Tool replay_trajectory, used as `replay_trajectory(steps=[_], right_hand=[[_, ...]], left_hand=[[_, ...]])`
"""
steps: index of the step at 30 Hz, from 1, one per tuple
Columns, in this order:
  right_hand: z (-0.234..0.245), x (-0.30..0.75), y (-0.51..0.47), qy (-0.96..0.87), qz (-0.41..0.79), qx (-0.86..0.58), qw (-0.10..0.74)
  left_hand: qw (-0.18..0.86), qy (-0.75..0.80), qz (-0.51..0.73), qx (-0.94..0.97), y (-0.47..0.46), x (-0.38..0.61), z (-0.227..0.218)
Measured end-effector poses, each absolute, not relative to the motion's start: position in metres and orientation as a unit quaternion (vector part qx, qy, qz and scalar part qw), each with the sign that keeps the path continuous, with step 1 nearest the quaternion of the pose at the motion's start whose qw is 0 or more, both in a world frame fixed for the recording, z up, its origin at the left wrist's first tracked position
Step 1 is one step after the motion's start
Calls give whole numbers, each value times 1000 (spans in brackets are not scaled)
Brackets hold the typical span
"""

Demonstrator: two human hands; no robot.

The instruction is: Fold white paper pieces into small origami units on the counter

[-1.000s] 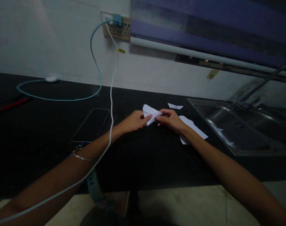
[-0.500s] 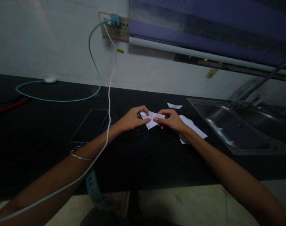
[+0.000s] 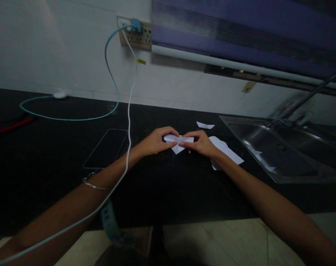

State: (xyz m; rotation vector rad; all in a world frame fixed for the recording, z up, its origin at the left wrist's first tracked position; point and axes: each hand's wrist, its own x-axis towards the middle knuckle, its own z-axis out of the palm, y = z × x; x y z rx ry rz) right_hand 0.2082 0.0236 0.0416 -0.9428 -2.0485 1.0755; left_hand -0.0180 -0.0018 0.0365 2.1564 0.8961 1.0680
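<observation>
A small folded piece of white paper [image 3: 179, 142] rests on the black counter [image 3: 162, 184] between both my hands. My left hand [image 3: 156, 141] curls over its left end, fingers pinched on the paper. My right hand [image 3: 200, 143] pinches its right end, thumb and forefinger pressed on the fold. Under my right wrist lies a larger white paper sheet [image 3: 226, 151]. A small paper scrap [image 3: 205, 125] sits just beyond my hands.
A dark phone [image 3: 107, 147] lies face up left of my hands. A white cable [image 3: 129, 111] and a teal cable [image 3: 74, 117] run from the wall socket [image 3: 134, 32]. A steel sink [image 3: 281, 151] with paper bits is at the right. A red pen [image 3: 14, 126] lies far left.
The folded paper has come down from a raised, tilted hold to lie flatter on the counter. Both hands have closed in and pressed onto its ends.
</observation>
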Motion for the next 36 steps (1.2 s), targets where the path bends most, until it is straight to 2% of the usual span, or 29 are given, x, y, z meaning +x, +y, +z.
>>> replay_trajectory(steps=[6,14,23,36], right_hand=[[41,205,21,-782,388,-358,332],[44,201,16,-781,388,-381,307],[34,207,25,-718,512,-361,304],[34,204,25,-671,527,-367,370]], left_hand=[[342,412,369,760,-4,-18,34],[428,422,304,739,-9,-17,43],[477,409,372,683,-2,-20,43],[531,357,385,665,1,-25,44]])
